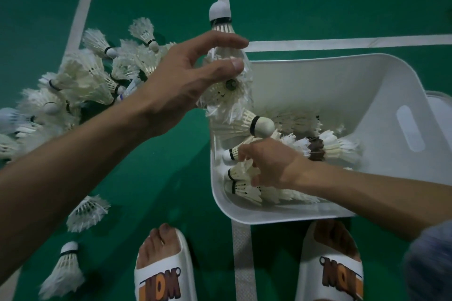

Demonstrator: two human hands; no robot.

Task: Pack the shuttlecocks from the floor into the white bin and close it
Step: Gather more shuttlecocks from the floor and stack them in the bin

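Shuttlecock stack [226, 66] in left hand [181, 80], above bin rim [244, 217].

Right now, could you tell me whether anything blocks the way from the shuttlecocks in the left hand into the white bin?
Mostly clear: the white bin is open-topped. The left hand holds stacked shuttlecocks at its far-left corner. Only the right hand, resting on shuttlecocks inside, occupies the near-left part.

Bin [342, 76] right, on floor [171, 154], holding shuttlecocks [259, 126]; loose pile [80, 80] left; lid [440, 110] beyond bin.
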